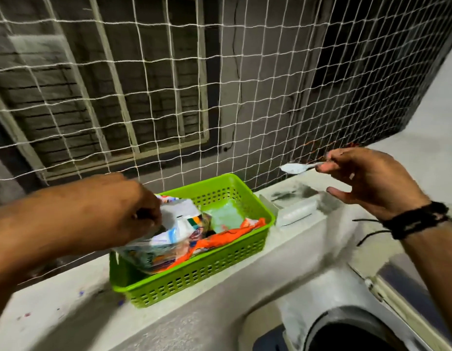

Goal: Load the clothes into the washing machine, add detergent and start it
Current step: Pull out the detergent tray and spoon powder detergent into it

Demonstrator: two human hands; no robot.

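Note:
A green plastic basket (pixel 221 262) stands on the pale ledge and holds a detergent packet (pixel 169 239) and an orange wrapper (pixel 235 233). My left hand (pixel 123 206) grips the top of the detergent packet inside the basket. My right hand (pixel 371 178) is raised to the right of the basket and pinches the handle of a white spoon (pixel 295 168) heaped with white powder. The open top of the washing machine (pixel 346 333) shows at the bottom right, with its dark drum opening below my right forearm.
A white rope net (pixel 219 97) spans the opening behind the ledge (pixel 68 307). A white soap box (pixel 295 212) lies on the ledge right of the basket. A black cord (pixel 369 234) trails near my right wrist, which wears a black band.

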